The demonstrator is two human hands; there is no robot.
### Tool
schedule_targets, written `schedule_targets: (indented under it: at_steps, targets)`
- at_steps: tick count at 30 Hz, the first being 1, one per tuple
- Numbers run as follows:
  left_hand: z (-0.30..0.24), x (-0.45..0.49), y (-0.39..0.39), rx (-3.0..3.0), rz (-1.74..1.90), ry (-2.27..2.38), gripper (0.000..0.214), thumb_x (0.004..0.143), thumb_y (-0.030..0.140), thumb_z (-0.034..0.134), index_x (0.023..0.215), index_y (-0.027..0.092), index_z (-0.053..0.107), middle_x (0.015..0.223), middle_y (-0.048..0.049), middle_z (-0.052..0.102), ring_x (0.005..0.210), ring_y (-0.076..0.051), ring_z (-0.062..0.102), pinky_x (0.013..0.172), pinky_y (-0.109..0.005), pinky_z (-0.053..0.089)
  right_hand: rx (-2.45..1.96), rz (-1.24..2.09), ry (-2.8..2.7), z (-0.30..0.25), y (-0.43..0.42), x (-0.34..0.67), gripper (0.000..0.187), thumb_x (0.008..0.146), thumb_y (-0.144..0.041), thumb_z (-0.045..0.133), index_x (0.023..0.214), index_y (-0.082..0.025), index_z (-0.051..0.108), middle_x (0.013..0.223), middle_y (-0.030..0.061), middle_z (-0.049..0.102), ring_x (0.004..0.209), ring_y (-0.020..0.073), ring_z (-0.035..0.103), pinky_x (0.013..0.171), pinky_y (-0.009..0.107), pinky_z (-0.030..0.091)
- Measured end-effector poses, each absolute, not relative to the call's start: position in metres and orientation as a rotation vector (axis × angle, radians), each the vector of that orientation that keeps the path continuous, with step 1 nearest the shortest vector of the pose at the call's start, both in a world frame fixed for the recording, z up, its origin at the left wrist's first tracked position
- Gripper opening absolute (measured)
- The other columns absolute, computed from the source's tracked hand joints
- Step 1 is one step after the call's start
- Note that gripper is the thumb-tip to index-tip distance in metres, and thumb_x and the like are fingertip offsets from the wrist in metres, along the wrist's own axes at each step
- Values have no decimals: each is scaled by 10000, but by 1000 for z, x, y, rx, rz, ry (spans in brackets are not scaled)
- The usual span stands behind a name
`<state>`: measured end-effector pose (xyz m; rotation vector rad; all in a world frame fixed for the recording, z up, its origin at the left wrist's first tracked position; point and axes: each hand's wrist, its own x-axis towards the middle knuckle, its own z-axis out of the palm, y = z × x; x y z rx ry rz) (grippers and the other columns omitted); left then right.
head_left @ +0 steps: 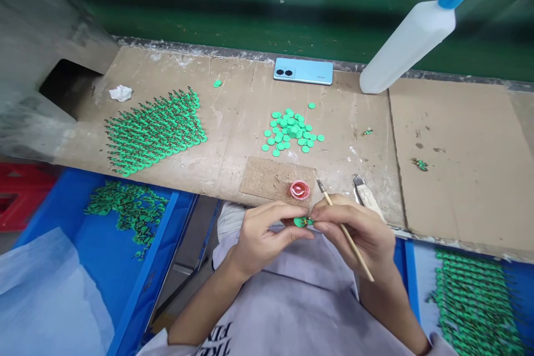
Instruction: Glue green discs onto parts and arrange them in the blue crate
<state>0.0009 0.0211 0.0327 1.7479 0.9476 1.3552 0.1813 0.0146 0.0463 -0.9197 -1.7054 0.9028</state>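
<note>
My left hand (267, 236) pinches a small green disc piece (299, 222) between thumb and fingers, close in front of my body. My right hand (354, 228) meets it from the other side, its fingertips at the piece's small brownish part. A thin paintbrush (352, 246) with a wooden handle lies held across the right hand's fingers, tip pointing up and away from the piece. Just beyond the hands, a little cup of red liquid (300, 189) stands on a speckled cardboard piece (262, 178). Loose green discs (292, 128) lie heaped farther back.
Rows of assembled green pieces (156, 133) cover the bench's left. Behind are a blue phone (303, 71) and a tilted white squeeze bottle (406, 47). A utility knife (367, 197) lies right of my hands. Blue trays (95, 239) with green pieces flank me below the bench.
</note>
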Motion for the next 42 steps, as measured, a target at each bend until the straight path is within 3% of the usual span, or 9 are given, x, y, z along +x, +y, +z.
schedule_targets:
  at_steps: [6, 15, 42]
  targets:
    - [28, -2, 21, 1755, 1345, 900, 220, 749, 275, 836, 877, 148, 709, 757, -29, 763, 622, -106, 694, 600, -174, 570, -887, 995, -1761, 46, 19, 186, 218, 912, -87, 615, 1048, -243, 683, 852, 25, 684, 734, 154, 645, 643, 277, 521]
    - [25, -5, 17, 1742, 1337, 866, 145, 774, 240, 814, 798, 174, 688, 638, 43, 757, 512, -71, 678, 546, -121, 537, -841, 1220, -1750, 47, 26, 190, 116, 953, -163, 593, 978, -228, 687, 798, 5, 666, 685, 127, 607, 631, 257, 499]
    - [18, -7, 17, 1815, 1264, 733, 214, 765, 239, 830, 800, 173, 628, 676, 18, 742, 569, -96, 684, 583, -175, 537, -788, 1308, -1796, 50, 28, 194, 112, 977, -197, 572, 950, -189, 680, 798, 22, 688, 690, 117, 635, 613, 234, 516]
